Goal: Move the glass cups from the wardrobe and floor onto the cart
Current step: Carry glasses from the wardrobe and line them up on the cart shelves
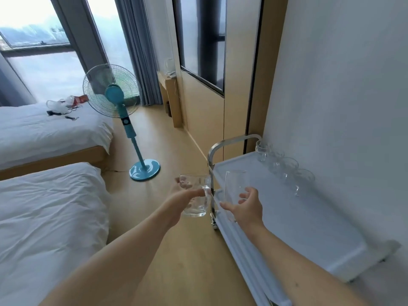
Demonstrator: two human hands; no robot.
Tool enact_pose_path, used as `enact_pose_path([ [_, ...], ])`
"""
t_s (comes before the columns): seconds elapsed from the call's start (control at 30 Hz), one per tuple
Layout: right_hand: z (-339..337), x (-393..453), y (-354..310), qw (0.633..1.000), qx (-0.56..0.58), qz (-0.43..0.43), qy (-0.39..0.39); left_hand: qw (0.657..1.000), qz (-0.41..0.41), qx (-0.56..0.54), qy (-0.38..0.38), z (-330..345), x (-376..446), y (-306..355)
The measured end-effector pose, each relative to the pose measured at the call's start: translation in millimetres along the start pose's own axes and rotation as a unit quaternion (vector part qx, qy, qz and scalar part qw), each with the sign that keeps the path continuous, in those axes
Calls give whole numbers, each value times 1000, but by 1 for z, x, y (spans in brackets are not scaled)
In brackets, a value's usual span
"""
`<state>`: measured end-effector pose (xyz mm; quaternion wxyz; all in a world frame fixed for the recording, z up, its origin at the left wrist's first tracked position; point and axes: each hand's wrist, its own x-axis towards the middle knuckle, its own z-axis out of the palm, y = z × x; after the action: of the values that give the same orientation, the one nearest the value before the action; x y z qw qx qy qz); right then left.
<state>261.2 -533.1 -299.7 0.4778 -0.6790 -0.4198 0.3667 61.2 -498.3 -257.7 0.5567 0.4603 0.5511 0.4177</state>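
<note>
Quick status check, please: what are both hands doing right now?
Left hand grips clear handled glass mug. Right hand grips tall plain clear glass over white cart tray. Row of glass cups already on cart. Nothing blocking.

Four glass cups [284, 166] stand in a row on one cart [276, 208], one handled mug [195, 196] and one tall tumbler [233, 188] are held, beside two beds [44, 217] and one fan [114, 93].
</note>
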Motion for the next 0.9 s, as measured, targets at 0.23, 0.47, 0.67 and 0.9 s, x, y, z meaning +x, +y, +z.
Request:
enact_pose_path([
  [0.23,-24,49,36,997,13,63,44,996,-50,58,-51,55,66,-14],
  [0.47,-41,83,68,984,33,131,114,977,-31,170,-125,109,133,-29],
  [0.67,-45,112,92,962,42,184,200,935,24,275,-223,165,198,-50],
  [0.9,-36,126,113,915,65,261,300,892,5,306,-332,201,251,-75],
])
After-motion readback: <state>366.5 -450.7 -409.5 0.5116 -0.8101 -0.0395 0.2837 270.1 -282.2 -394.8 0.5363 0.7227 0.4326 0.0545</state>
